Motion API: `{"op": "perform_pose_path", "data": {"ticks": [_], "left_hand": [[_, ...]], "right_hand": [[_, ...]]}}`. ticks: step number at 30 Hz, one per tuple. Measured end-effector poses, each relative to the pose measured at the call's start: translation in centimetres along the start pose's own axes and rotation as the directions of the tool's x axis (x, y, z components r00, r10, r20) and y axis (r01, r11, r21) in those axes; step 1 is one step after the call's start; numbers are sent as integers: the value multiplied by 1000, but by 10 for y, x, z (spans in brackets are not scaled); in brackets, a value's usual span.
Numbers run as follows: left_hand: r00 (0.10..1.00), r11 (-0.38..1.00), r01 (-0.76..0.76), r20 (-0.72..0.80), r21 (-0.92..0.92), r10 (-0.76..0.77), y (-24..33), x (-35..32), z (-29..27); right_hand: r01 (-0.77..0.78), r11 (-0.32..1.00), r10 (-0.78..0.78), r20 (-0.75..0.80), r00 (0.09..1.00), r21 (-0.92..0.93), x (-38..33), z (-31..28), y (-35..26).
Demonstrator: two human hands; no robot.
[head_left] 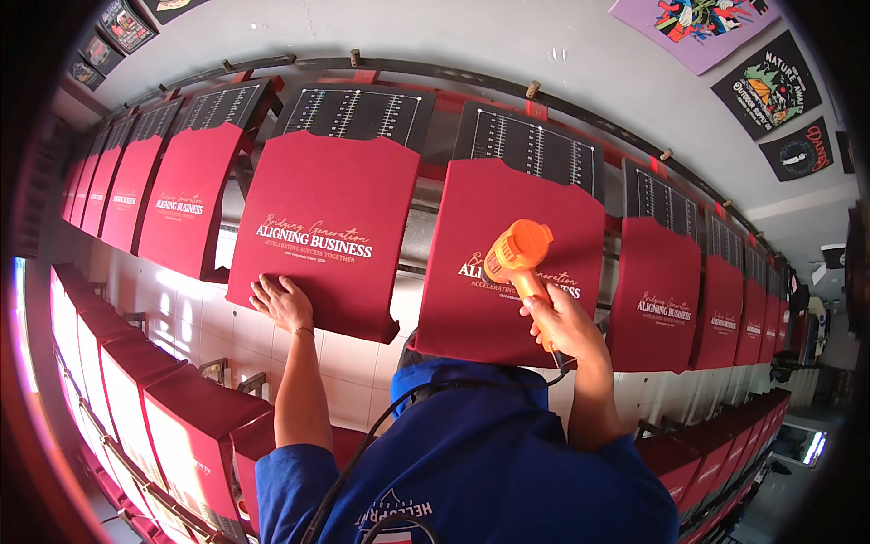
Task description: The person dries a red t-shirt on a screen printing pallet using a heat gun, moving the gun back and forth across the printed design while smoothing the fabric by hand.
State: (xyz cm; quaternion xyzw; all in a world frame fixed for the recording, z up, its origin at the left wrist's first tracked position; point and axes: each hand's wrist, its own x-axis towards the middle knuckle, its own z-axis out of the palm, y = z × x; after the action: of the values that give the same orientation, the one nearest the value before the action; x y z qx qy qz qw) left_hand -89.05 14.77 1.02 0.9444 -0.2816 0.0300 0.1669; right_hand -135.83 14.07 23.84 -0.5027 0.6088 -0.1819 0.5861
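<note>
My right hand (569, 322) grips the handle of an orange hair dryer (520, 252). The dryer hangs over a red T-shirt (467, 213) stretched on a slanted board and hides part of its pale print. At the lower left edge of a neighbouring red T-shirt (331, 181), below its white and gold lettering, my left hand (284, 304) rests flat with fingers spread. A black cord (426, 385) leads from the dryer's handle across my blue shirt. Black gridded boards (358, 113) show above the collars of both shirts.
More boards with red shirts (186, 195) line up to the left, and others (657, 290) to the right. A dark rail (435, 72) runs behind them. Behind me stands a second row of red-covered boards (195, 408). Printed samples (768, 82) hang on the grey wall.
</note>
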Motion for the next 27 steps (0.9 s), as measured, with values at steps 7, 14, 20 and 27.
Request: {"op": "perform_pose_path", "data": {"ticks": [7,14,20,27], "left_hand": [[1000,1000,-5,-6,-17,5,2,-2,-2],[1000,1000,-18,-10,10,18,-2,0,2],[1000,1000,-22,-17,-3,21,0,-1,1],[999,1000,-25,-25,-10,24,0,-1,1]], "right_hand": [[-30,999,29,-30,999,-36,-3,-2,5],[-21,1000,21,-70,997,-2,-6,-3,7],[-74,997,74,-12,997,-4,-9,-10,5],[-95,995,94,-35,995,-26,-12,-11,6]]}}
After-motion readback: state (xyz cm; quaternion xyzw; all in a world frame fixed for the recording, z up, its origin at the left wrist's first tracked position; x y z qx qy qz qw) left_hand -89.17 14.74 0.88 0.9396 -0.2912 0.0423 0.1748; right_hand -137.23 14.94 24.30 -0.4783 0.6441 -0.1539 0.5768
